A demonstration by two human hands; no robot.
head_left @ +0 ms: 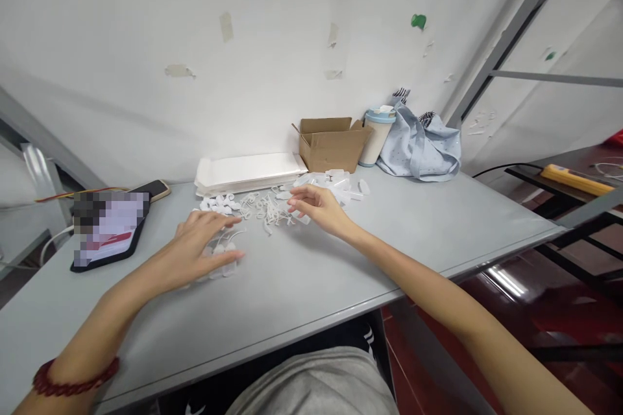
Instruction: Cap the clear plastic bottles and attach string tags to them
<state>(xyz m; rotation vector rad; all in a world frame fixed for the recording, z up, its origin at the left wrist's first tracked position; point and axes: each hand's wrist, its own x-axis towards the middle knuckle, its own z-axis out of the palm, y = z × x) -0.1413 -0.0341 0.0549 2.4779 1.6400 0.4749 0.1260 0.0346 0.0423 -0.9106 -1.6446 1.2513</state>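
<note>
Fingers and thumb spread, my left hand (pixel 202 246) hovers over or rests on several clear plastic pieces (pixel 228 264), which it partly hides. Loosely curved, my right hand (pixel 318 207) is at the near side of a pile of translucent plastic pieces (pixel 348 188), with its fingertips apart and nothing visible between them. Between the hands lie thin, off-white curved strips (pixel 272 209) in a loose heap. Small white rounded parts (pixel 219 204) sit just left of the strips, beyond my left hand.
A flat white box (pixel 250 170) and an open cardboard box (pixel 337 148) stand along the wall. To the right are a lidded cup (pixel 377 136) and a light blue cloth bag (pixel 423 146). A tablet (pixel 111 227) and a phone (pixel 158 190) lie on the table (pixel 302 279) at left.
</note>
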